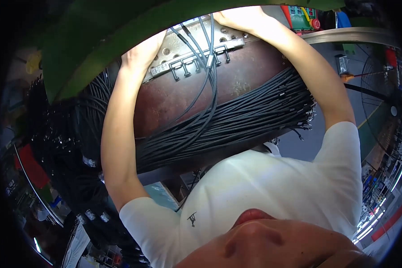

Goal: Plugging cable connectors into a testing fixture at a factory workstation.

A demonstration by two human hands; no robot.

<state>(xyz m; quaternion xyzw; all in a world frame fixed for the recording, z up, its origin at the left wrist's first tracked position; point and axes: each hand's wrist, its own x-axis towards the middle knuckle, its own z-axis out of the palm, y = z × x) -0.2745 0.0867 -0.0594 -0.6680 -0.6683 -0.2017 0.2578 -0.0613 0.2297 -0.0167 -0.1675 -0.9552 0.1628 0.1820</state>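
Both my arms reach up to a metal mold plate [176, 47] with round holes. My left hand [143, 51] is at the plate's left side, its fingers hidden behind a dark green machine edge. My right hand [240, 18] is at the plate's far right, close to the black cables [211, 42]; glare and the picture's top hide its fingers. Several cables run from the plate down over a brown metal surface [239, 73]. Black bracket-shaped pieces [193, 66] stick out along the plate's front bar. Whether either hand grips anything cannot be seen.
A thick bundle of black cables [223, 114] lies across the near side of the brown surface. More dark cables [67, 134] hang at the left. The green machine part [98, 49] overhangs the top. A red button [315, 23] and a fan [382, 96] are at the right.
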